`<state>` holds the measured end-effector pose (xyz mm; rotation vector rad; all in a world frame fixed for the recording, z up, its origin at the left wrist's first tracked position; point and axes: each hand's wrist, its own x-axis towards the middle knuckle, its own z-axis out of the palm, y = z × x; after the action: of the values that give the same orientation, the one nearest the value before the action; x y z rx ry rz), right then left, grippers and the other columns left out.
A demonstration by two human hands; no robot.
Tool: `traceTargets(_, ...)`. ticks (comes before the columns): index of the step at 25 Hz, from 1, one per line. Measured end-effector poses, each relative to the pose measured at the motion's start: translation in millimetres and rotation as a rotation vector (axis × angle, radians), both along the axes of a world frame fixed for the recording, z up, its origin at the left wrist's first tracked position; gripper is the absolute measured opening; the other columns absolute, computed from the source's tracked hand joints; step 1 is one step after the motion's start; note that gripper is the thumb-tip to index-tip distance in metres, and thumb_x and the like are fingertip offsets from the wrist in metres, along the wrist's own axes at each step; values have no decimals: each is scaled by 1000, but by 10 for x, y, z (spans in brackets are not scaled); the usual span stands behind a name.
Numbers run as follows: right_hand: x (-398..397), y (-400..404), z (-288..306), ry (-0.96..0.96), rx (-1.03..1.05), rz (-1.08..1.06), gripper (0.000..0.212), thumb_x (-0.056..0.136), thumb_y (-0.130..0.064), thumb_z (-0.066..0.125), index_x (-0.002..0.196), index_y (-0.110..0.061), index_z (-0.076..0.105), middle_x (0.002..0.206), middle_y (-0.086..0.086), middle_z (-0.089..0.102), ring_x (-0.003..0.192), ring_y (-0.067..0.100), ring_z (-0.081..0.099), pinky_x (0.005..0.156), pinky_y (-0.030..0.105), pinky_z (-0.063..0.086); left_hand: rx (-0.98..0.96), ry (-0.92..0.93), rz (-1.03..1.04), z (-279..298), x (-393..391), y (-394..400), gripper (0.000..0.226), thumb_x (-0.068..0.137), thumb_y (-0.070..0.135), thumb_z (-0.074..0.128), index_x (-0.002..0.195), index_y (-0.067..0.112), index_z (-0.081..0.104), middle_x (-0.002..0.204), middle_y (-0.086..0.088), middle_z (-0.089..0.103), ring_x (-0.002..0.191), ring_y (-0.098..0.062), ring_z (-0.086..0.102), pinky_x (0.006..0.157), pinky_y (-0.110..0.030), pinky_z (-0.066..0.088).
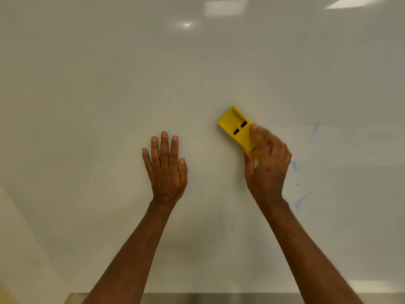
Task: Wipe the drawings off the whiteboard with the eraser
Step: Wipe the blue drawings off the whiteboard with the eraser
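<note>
The whiteboard (pixel 109 84) fills almost the whole view. My right hand (pixel 266 166) grips the lower end of a yellow eraser (pixel 235 126), which lies tilted against the board, its free end pointing up and left. My left hand (pixel 166 170) rests flat on the board with fingers spread, to the left of the eraser. Faint blue marker strokes (pixel 303 195) remain right of my right wrist. Another short blue stroke (pixel 315 130) lies higher up on the right. Very pale blue smears (pixel 228 222) sit between my forearms.
A grey metal ledge (pixel 197 298) runs along the board's bottom edge. A beige wall strip (pixel 19 249) shows at the lower left. Ceiling lights reflect in the board's top right.
</note>
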<state>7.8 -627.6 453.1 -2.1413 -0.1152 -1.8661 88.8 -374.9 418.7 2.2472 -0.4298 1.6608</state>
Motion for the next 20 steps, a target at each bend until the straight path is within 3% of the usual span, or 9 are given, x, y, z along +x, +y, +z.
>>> traceTargets(4, -190, 101, -1594, 239, -231, 44, 63, 93, -18, 62, 151, -28, 41, 135, 10, 53, 111, 36, 58, 92, 45, 41, -10, -5, 6, -34, 1, -32, 61, 110, 36, 28, 167, 17, 17, 176, -4, 1, 163, -32, 4, 131, -57, 3)
traceTargets(6, -376, 103, -2437, 407, -392, 61, 67, 82, -1, 59, 144, -25, 49, 132, 9, 51, 106, 38, 66, 94, 45, 39, -12, -11, 16, -44, -1, -47, 62, 110, 36, 28, 168, 17, 15, 176, -5, 2, 163, -32, 3, 131, -58, 3)
traceTargets(8, -530, 35, -2858, 515, -468, 63, 67, 75, 4, 50, 136, -24, 54, 130, 6, 49, 103, 38, 70, 99, 43, 38, -25, -2, 10, -57, -14, -77, 63, 110, 36, 29, 168, 17, 13, 176, -6, 2, 163, -31, 2, 131, -58, 2)
traceTargets(10, -525, -24, -2748, 481, -440, 59, 67, 75, 4, 48, 137, -24, 53, 132, 8, 49, 107, 38, 69, 99, 44, 38, -24, 2, 15, -97, -34, -92, 63, 110, 35, 31, 167, 15, 14, 175, -9, 5, 163, -32, 1, 131, -58, 3)
traceTargets(12, -405, -60, -2249, 375, -328, 32, 66, 84, 1, 54, 145, -22, 48, 136, 12, 51, 116, 37, 61, 96, 46, 40, -21, 11, 23, -115, -44, -95, 63, 110, 35, 31, 167, 13, 15, 174, -13, 11, 163, -33, 4, 131, -60, 5)
traceTargets(17, -122, -264, -756, 103, 168, 23, 60, 101, -29, 59, 156, -26, 35, 148, 7, 49, 131, 28, 48, 108, 38, 37, -127, 66, 36, -122, -145, -315, 67, 107, 35, 36, 166, 10, 16, 173, -19, 14, 161, -40, 10, 128, -64, 6)
traceTargets(20, -204, -158, -1082, 124, 74, 15, 56, 102, -31, 56, 154, -24, 37, 143, 12, 54, 124, 33, 53, 103, 43, 42, -194, 127, 52, -119, -223, -496, 73, 105, 37, 41, 166, 7, 15, 173, -21, 13, 161, -41, 9, 127, -69, 9)
